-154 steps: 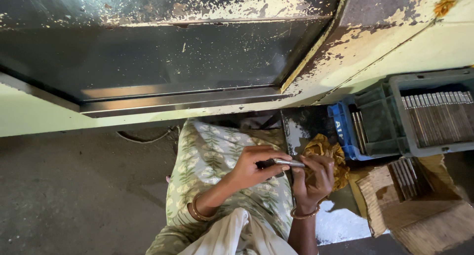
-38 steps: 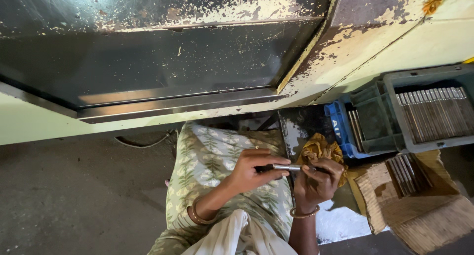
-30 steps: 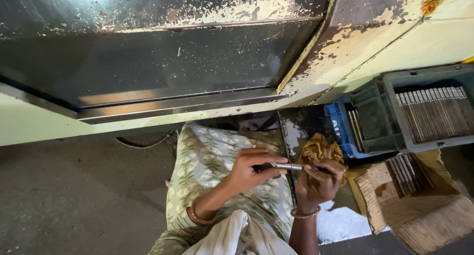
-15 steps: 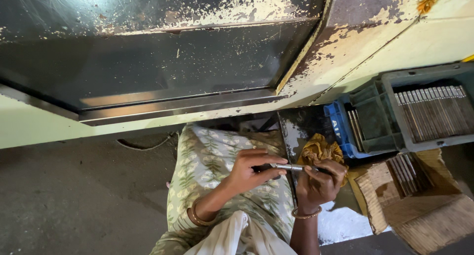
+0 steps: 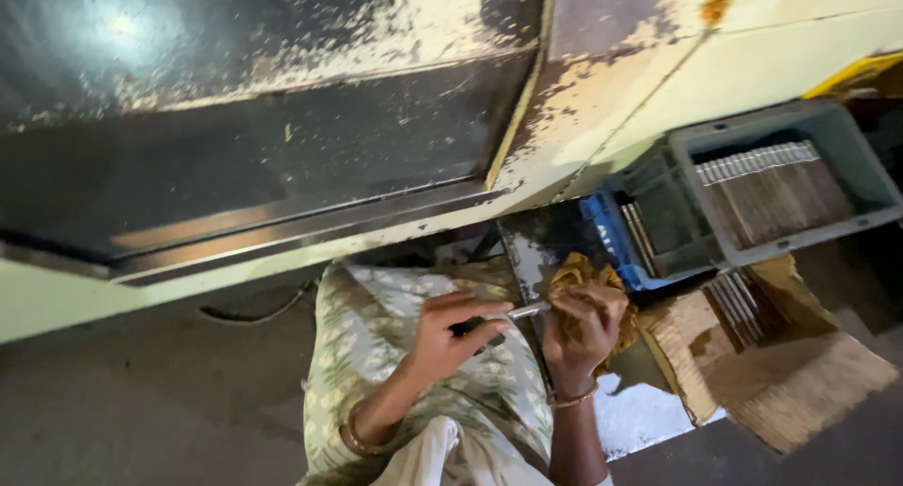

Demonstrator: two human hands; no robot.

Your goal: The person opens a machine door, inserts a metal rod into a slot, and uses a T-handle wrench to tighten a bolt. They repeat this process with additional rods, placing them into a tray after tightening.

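Observation:
My left hand is closed around the dark handle of a thin metal tool, whose shiny tip points right. My right hand is curled around a small thin piece that meets the tool's tip; what it is I cannot tell. Both hands hover over my lap, which is covered in pale flowered cloth. Just behind my right hand lies a heap of crumpled yellow-brown material on a dark metal tray. Bangles circle both wrists.
A grey plastic crate with rows of thin brown sticks stands at the right, a blue crate beside it. A woven basket tray lies at the lower right. A worn, flaking dark panel fills the top. Bare concrete floor spreads to the left.
Both hands stay together over the lap, with the tool tip still against the right hand; only small shifts of the fingers and of the camera show.

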